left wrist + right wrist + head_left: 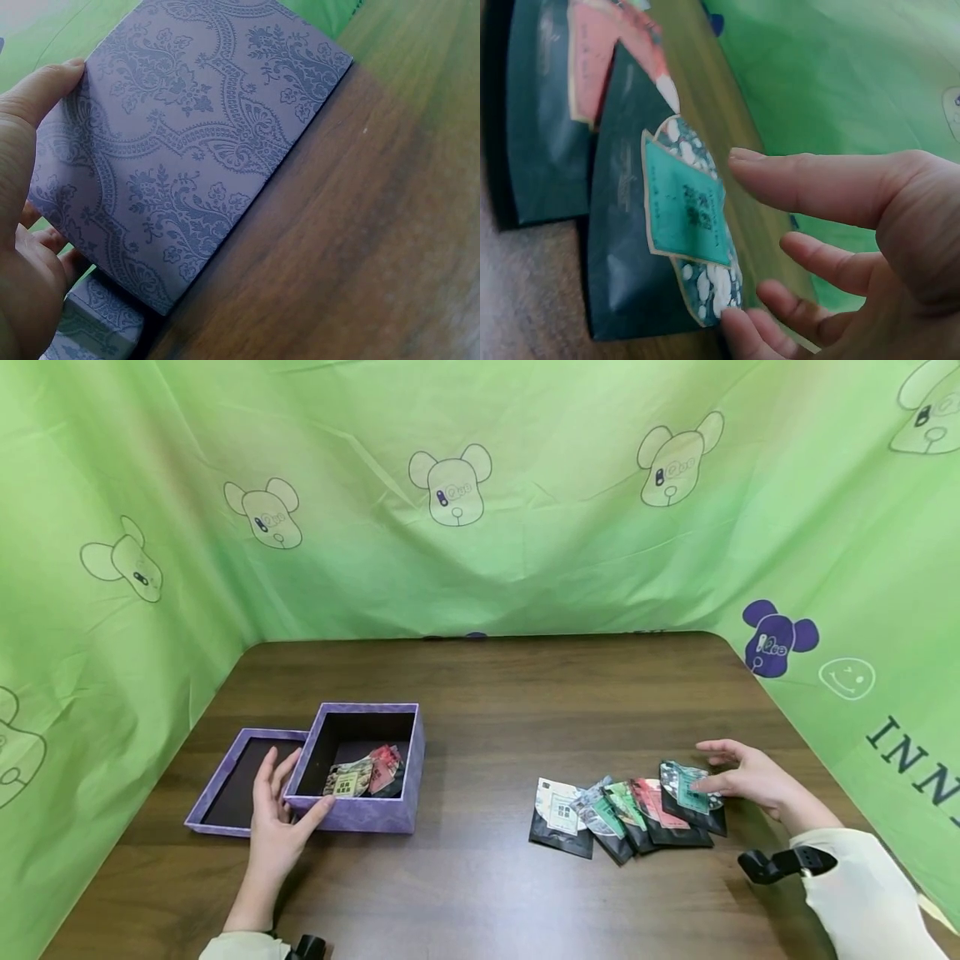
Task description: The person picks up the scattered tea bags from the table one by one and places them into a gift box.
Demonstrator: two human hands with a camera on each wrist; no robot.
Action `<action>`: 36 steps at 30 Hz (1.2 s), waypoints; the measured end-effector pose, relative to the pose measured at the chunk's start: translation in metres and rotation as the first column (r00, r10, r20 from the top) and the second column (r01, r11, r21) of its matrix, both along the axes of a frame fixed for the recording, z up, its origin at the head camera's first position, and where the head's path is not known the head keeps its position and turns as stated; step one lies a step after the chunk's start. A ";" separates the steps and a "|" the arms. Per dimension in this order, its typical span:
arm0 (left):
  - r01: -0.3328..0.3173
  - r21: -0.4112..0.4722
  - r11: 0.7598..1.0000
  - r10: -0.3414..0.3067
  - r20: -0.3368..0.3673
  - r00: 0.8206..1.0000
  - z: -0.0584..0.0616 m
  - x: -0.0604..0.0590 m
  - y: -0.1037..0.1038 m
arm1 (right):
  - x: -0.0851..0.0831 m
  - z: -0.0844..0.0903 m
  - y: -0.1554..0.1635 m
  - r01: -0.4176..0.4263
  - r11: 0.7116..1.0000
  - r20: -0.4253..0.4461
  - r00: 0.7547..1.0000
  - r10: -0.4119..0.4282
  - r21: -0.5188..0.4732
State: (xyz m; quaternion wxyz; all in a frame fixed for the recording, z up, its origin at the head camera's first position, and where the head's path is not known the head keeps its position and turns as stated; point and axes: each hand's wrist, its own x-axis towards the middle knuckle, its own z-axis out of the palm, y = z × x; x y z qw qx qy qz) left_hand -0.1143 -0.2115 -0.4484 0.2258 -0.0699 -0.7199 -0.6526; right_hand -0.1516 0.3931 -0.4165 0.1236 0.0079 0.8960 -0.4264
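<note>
My left hand [281,835] holds the near left corner of a purple patterned box [367,817], thumb on its front wall and fingers along its left side. The left wrist view shows the floral front wall [187,142] close by. In the box lie a packet with a yellow-green label [349,779] and a red one [385,767]. My right hand [750,781] is at the rightmost black packet with a teal label [686,789]. In the right wrist view, its thumb is over the teal-labelled packet [686,206] and other fingers are by the packet's edge.
A purple lid [217,793] with a dark inside lies left of the box, partly behind my left hand. Several black packets overlap in a row, among them a red-labelled one [660,806] and a white-labelled one [561,814]. A green curtain [517,560] surrounds the wooden table [480,710].
</note>
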 end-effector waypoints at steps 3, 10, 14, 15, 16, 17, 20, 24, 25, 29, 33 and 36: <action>0.002 0.002 1.000 -0.002 -0.005 1.000 0.000 -0.001 0.000 | -0.001 0.000 -0.001 -0.027 0.995 -0.016 0.999 0.029 0.099; 0.007 0.010 1.000 -0.007 -0.017 1.000 -0.001 -0.001 -0.002 | -0.002 -0.006 -0.006 -0.048 0.978 -0.068 0.996 0.064 0.205; 0.000 0.005 1.000 0.000 -0.011 1.000 -0.001 -0.001 -0.002 | -0.003 -0.006 -0.009 -0.057 0.973 -0.065 0.995 0.073 0.222; -0.003 0.001 1.000 0.003 -0.009 1.000 -0.001 0.000 -0.002 | -0.003 -0.006 -0.009 -0.055 0.974 -0.060 0.996 0.070 0.221; -0.003 0.001 1.000 0.003 -0.011 1.000 -0.001 0.000 -0.002 | -0.003 -0.006 -0.009 -0.051 0.974 -0.056 0.996 0.065 0.219; -0.004 -0.001 1.000 0.004 -0.012 1.000 -0.001 0.000 -0.001 | -0.002 -0.005 -0.010 -0.046 0.976 -0.054 0.997 0.059 0.214; -0.004 0.001 1.000 0.004 -0.013 1.000 -0.001 0.000 -0.001 | -0.002 -0.006 -0.008 -0.026 0.980 -0.056 0.998 0.038 0.200; -0.003 0.001 1.000 0.003 -0.006 1.000 -0.001 0.000 0.000 | -0.002 -0.004 -0.003 -0.007 0.978 -0.063 0.998 0.021 0.208; -0.003 0.000 1.000 0.003 -0.004 1.000 -0.001 -0.001 0.000 | -0.002 -0.003 -0.001 -0.006 0.978 -0.062 0.998 0.020 0.207; -0.003 -0.006 1.000 0.003 -0.004 1.000 -0.002 -0.001 0.001 | -0.002 0.000 0.003 0.004 0.984 -0.038 0.999 0.003 0.177; -0.003 -0.006 1.000 0.003 -0.008 1.000 -0.002 -0.002 0.000 | -0.003 0.002 0.008 0.011 0.994 -0.010 1.000 -0.010 0.106; -0.004 -0.002 1.000 0.004 -0.010 1.000 -0.002 -0.002 0.000 | -0.004 0.004 0.012 0.003 0.996 0.002 1.000 -0.003 0.085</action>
